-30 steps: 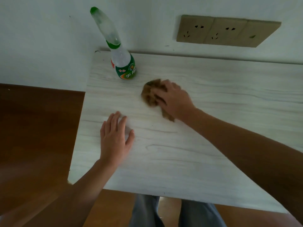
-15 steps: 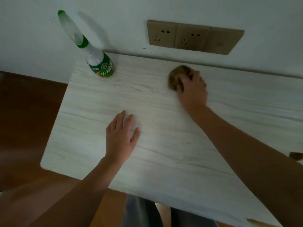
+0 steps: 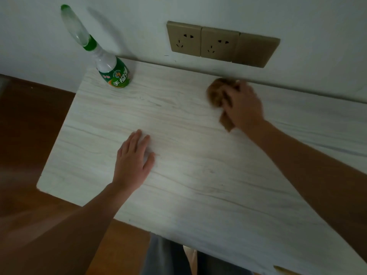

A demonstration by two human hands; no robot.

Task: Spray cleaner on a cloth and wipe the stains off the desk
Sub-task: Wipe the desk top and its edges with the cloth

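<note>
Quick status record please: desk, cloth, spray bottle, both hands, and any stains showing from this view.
desk: pale wood-grain top, back edge against the wall
cloth: brown, bunched, on the desk near the back edge
right hand: grips the cloth and presses it on the desk
left hand: flat on the desk, fingers straight, holds nothing
spray bottle: upright at the back left corner, neither hand on it
stains: none plainly visible in this view

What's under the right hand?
A bunched brown cloth, pressed on the desk by the right hand. Cloth edges stick out; the desk surface beneath, any stain included, is covered.
</note>
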